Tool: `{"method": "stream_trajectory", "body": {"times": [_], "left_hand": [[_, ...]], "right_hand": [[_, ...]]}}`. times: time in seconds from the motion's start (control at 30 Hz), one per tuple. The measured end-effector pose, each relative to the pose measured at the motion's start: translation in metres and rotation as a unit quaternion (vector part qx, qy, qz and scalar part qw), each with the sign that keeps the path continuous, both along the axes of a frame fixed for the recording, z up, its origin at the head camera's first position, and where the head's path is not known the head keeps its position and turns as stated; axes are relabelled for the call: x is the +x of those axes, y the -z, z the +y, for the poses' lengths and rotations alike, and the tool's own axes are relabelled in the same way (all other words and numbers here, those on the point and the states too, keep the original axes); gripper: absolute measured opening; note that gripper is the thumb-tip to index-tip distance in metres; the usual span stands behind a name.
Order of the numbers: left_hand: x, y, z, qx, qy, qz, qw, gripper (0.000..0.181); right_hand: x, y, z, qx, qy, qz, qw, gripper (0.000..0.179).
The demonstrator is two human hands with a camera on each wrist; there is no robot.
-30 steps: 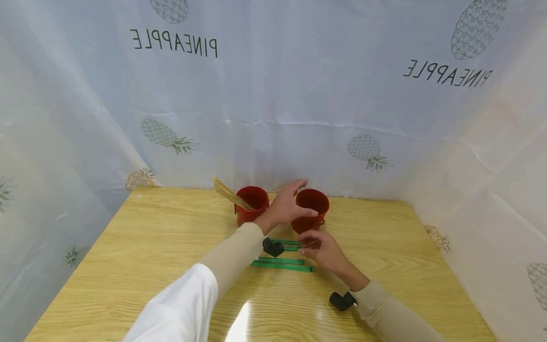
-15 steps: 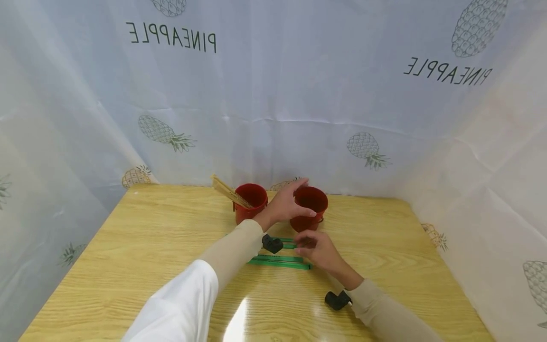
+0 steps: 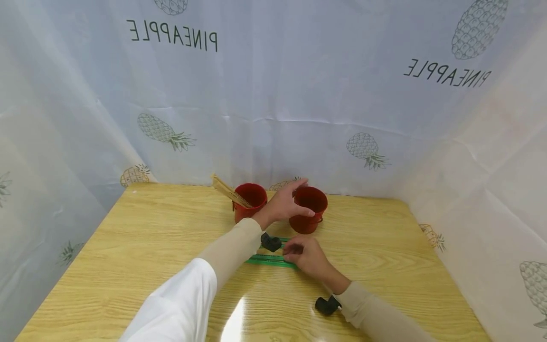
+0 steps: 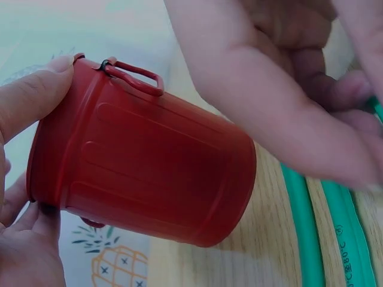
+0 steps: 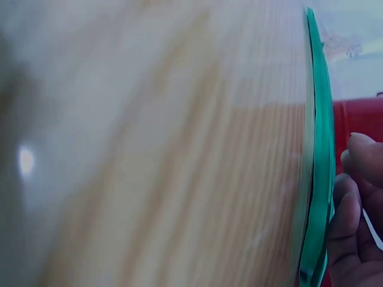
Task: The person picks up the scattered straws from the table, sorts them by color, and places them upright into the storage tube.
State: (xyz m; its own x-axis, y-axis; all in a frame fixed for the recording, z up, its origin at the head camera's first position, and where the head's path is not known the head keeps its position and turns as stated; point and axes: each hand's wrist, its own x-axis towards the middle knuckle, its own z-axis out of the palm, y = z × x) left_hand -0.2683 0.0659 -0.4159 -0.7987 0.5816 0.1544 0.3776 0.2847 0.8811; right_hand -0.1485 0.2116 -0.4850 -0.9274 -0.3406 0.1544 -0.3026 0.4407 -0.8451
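My left hand (image 3: 286, 204) holds a red metal bucket (image 4: 155, 149) by its rim, thumb on one side and fingers on the other. The bucket has small handles and stands slightly tilted in the head view. Several long green strips (image 3: 267, 260), which look like wrapped straws with printed text, lie on the table in front of it. Over their right ends is my right hand (image 3: 309, 256), its fingers bent. In the right wrist view its fingertips (image 5: 347, 209) are right beside a green strip (image 5: 321, 149); I cannot tell whether they pinch it.
A second red bucket (image 3: 240, 216) stands to the left, with several yellowish, printed strips (image 3: 231, 192) leaning out of it. Behind the wooden table (image 3: 162, 237) hangs a white pineapple-print curtain (image 3: 273, 95). Black wrist cameras sit under both sleeves.
My right hand has moved left and slightly down, from the green strips' right ends to over them. My left hand stays at the bucket's rim, and the bucket has hardly moved.
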Motion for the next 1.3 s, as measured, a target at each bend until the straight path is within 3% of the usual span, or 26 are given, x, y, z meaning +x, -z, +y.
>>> {"method": "stream_trajectory", "body": {"times": [0.4,0.57,0.7,0.93,1.2,1.3], "left_hand": [[0.0,0.0,0.0,-0.006,0.007,0.005,1.0,0.094],[0.001,-0.002,-0.001,-0.012,0.007,0.007,0.9999,0.093],[0.003,-0.003,-0.001,-0.017,0.006,0.004,0.9998,0.093],[0.003,-0.003,0.0,-0.029,0.001,0.004,0.9996,0.094],[0.002,-0.003,0.001,-0.036,0.005,0.0,0.9993,0.095],[0.002,-0.004,0.002,-0.039,0.003,0.002,0.9992,0.094]], "right_hand": [[0.002,-0.003,-0.02,0.067,0.003,0.014,0.9976,0.011],[0.001,-0.006,-0.02,0.135,-0.022,0.009,0.9906,0.011],[0.0,-0.009,-0.019,0.197,-0.066,0.005,0.9783,0.013],[0.004,-0.013,-0.014,0.285,-0.134,0.065,0.9467,0.016],[0.018,-0.03,0.006,0.368,-0.165,0.065,0.9127,0.016],[0.022,-0.038,0.013,0.371,-0.171,0.081,0.9093,0.015]]}}
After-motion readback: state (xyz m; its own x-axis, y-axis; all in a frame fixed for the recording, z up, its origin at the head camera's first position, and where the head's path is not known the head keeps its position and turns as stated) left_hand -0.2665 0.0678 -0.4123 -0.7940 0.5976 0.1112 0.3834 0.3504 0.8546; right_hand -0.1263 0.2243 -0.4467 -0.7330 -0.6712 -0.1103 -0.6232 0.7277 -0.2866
